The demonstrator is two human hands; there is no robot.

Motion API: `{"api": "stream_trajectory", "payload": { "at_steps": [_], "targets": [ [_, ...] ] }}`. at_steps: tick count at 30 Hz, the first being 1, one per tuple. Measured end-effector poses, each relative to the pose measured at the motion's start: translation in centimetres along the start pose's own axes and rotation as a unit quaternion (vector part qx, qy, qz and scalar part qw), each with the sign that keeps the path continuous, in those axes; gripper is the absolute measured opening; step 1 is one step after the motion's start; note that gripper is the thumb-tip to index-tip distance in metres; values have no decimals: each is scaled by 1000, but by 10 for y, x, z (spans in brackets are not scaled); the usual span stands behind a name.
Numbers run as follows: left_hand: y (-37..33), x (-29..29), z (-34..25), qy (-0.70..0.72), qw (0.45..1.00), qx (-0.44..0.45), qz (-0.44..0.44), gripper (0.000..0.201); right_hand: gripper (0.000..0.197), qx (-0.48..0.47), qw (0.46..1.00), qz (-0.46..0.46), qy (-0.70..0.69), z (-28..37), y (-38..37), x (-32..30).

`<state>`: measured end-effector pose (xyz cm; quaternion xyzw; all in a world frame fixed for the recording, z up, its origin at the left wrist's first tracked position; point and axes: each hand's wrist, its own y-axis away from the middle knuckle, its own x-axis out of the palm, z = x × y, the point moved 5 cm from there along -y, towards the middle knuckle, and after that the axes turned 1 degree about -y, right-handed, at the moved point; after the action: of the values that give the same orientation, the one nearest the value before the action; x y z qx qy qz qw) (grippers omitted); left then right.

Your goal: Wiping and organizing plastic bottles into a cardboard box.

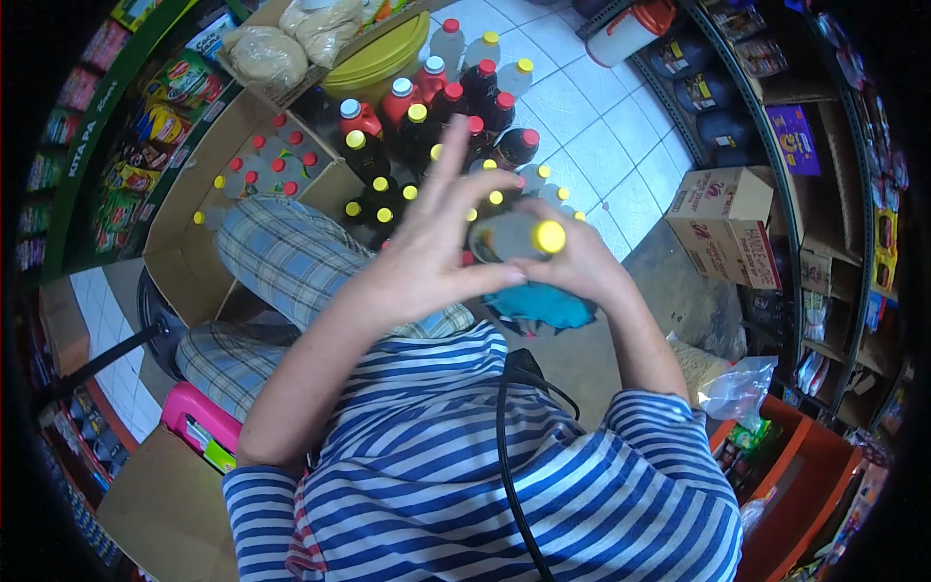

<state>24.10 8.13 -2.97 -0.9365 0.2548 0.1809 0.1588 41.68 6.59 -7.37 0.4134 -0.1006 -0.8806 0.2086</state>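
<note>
A clear bottle with a yellow cap (499, 236) is held up tilted in front of me, its cap toward the right. My right hand (582, 260) is closed round it near the cap. At the bottle's other end, my left hand (419, 254) has its fingers spread and its thumb stretched toward the right hand; whether it touches the bottle I cannot tell. Just under the right hand is a teal cloth (545, 305); what it rests on is hidden. Behind the hands stand several dark bottles (373, 155) with yellow and red caps.
An open cardboard box (184, 184) at the left holds several clear bottles (276, 165). Red bottles (361, 118) and a yellow basin (380, 56) stand farther back. A closed carton (722, 223) sits by the right shelves. An orange shelf unit (790, 466) is near my right elbow.
</note>
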Motion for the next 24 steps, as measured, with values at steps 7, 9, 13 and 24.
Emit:
{"api": "stream_trajectory", "payload": {
  "at_steps": [7, 9, 13, 24],
  "targets": [
    [102, -108, 76, 85, 942, -184, -267, 47, 71, 89, 965, 245, 33, -133, 85, 93],
    [133, -128, 80, 67, 920, -201, -331, 40, 69, 30, 964, 255, 76, -161, 96, 136],
    [188, -152, 91, 10, 901, -231, -368, 40, 68, 3, 957, 256, 138, -212, 97, 199],
    [222, -150, 85, -46, 864, -287, -410, 39, 65, 120, 922, 279, 240, -256, 77, 227]
  ]
}}
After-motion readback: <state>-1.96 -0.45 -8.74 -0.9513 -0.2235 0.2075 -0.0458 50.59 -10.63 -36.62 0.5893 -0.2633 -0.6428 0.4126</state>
